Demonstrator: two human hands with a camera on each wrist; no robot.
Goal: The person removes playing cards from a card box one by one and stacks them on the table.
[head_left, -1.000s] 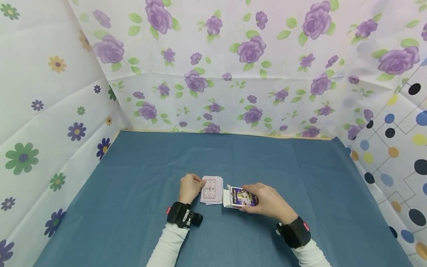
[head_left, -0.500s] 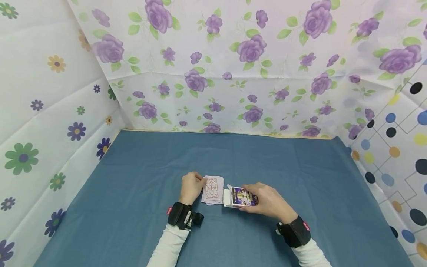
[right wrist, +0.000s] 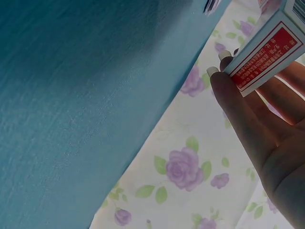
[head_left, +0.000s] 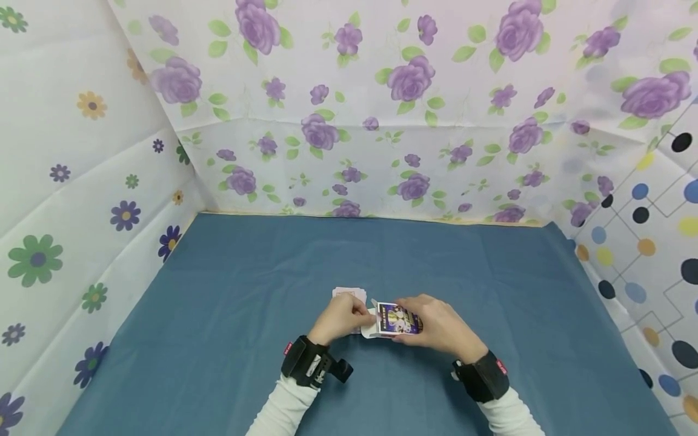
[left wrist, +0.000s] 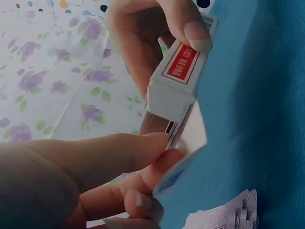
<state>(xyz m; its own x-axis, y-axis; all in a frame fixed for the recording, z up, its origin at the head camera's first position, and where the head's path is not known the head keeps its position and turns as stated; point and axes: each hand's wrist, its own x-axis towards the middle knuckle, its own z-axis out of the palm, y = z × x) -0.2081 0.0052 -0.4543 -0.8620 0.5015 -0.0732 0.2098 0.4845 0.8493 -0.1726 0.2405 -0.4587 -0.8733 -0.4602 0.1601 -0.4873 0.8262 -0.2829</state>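
My right hand (head_left: 438,324) grips a playing-card box (head_left: 399,320) with a purple picture on its front. Thumb and fingers lie along its two long sides, and its white end flap (left wrist: 191,131) hangs open toward the left. At the box's mouth, my left hand (head_left: 339,318) pinches the edges of playing cards (left wrist: 170,128) between thumb and index finger; how many is hidden. Under and behind that hand lies a loose stack of playing cards (head_left: 350,292), partly covered in the head view. Its corner also shows low in the left wrist view.
A blue cloth (head_left: 262,260) covers the table. Behind it hangs a curtain with purple roses (head_left: 411,82). Flowered sheeting (head_left: 38,257) borders the left, and dotted sheeting (head_left: 646,247) the right. Both wrists wear black camera straps (head_left: 480,376).
My left hand has left the near-left edge of the card stack and moved right to the box's open end. The right hand and box stay nearly in place.
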